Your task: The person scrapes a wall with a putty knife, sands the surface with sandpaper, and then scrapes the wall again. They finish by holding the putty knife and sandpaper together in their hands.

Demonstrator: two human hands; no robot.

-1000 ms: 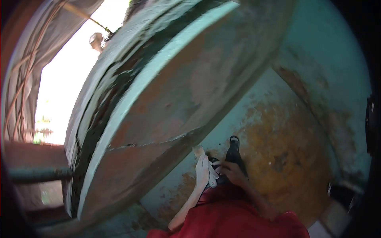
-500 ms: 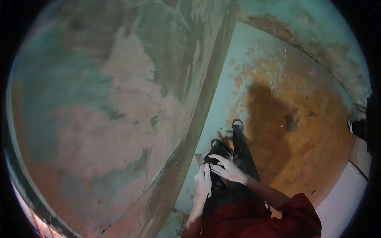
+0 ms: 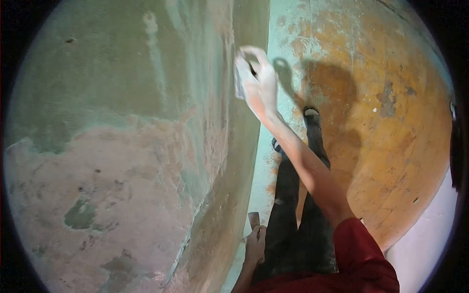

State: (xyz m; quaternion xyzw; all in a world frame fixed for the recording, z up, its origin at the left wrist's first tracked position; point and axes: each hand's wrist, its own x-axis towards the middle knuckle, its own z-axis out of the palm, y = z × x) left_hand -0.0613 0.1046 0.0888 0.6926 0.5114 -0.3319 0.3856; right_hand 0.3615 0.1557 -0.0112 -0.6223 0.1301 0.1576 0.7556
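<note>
My right hand (image 3: 261,85) is raised at the wall's corner edge, its fingers bent around a thin, flat pale-grey piece (image 3: 239,87) held against the wall surface. A small dark spot shows between thumb and fingers; what the piece is exactly, I cannot tell. Low beside my left leg, my left hand (image 3: 255,245) is closed around a putty knife, its flat grey-brown blade (image 3: 254,219) pointing up and away from me. The wall (image 3: 122,83) carries worn green paint above and bare pinkish plaster below, with pale streaks running along the corner.
The floor (image 3: 391,146) has worn orange-brown paint, with a pale turquoise strip along the wall. My legs in dark trousers (image 3: 288,215) stand close to the wall. My shadow falls on the floor to the right, and a dark object (image 3: 457,151) stands at the far right edge.
My hands were together in front of my knees and are now apart. The right has reached forward to the wall; the left has dropped lower with the putty knife. The view has shifted toward the wall.
</note>
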